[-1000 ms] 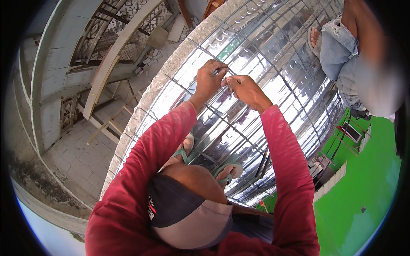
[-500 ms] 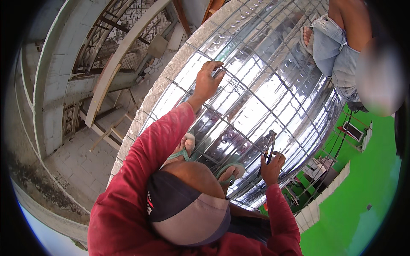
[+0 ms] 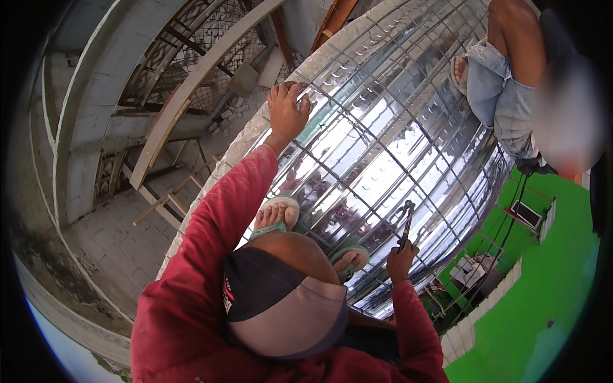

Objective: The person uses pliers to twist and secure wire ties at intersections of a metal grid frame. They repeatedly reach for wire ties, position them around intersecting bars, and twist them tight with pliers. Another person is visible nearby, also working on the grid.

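Note:
My right hand [image 3: 401, 260] is closed round the handles of dark pincers [image 3: 407, 223], whose head points away from me over the wire mesh [image 3: 377, 214]. My left hand [image 3: 288, 113] is at the mesh's far left edge, its fingers bent over a bar there; the exact hold is partly hidden. Under the mesh lies a shiny silver sheet [image 3: 348, 163] with raised dimples, reflecting light. My feet in green-strapped sandals [image 3: 279, 214] rest on the mesh, one on each side of the bent knee.
A rough concrete edge [image 3: 220, 167] borders the mesh, with a drop to a paved floor [image 3: 112, 246] on the left. Another person in torn jeans [image 3: 495, 89] sits close at the upper right. Green ground [image 3: 511, 293] lies below the right side.
My left hand has shifted left along the mesh to its edge. The pincers in my right hand have swung more upright, while that hand has moved slightly nearer to me.

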Available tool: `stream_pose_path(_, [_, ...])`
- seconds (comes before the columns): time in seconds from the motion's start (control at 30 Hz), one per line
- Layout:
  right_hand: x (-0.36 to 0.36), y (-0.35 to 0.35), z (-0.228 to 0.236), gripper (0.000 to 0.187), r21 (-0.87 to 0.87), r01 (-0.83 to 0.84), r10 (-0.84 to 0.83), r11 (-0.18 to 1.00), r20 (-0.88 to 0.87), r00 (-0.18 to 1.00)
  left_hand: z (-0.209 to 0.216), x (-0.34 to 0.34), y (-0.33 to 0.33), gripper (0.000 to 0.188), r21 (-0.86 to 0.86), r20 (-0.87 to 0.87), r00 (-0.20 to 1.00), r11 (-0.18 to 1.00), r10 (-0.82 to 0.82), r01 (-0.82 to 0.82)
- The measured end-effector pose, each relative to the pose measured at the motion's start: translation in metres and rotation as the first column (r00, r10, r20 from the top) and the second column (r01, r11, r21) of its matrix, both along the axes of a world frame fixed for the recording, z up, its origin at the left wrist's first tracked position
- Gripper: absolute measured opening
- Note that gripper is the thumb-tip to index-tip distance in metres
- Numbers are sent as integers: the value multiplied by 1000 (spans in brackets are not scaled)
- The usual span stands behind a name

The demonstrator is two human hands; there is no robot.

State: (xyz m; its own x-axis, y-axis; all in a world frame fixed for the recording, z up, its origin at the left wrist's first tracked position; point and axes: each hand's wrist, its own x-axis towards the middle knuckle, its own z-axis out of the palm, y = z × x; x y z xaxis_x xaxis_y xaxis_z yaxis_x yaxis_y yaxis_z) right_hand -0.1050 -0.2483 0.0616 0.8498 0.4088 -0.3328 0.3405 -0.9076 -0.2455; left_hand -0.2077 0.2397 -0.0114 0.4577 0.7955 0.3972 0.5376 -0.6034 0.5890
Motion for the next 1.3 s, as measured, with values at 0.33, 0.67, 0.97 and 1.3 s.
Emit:
stream_pose_path(0.33, [2, 50, 85, 13, 201, 868, -480, 454, -766, 429, -17, 4, 41, 35, -268, -86, 993, 962, -80, 54])
stream_pose_path(0.67, [31, 144, 138, 15, 504, 198, 13, 841, -386, 922, -26, 2, 43, 41, -219, -181, 976, 972, -123, 82])
stream_pose_path(0.97, [110, 261, 84, 18, -192, -810, 811, 554, 346, 472, -24, 4, 42, 39, -195, -178, 977, 978, -114, 79])
stream_pose_path(1.3, [124, 298, 67, 20, -336, -866, 918, 371, 272, 288, -25, 2, 42, 35, -167, -180, 978, 983, -109, 78])
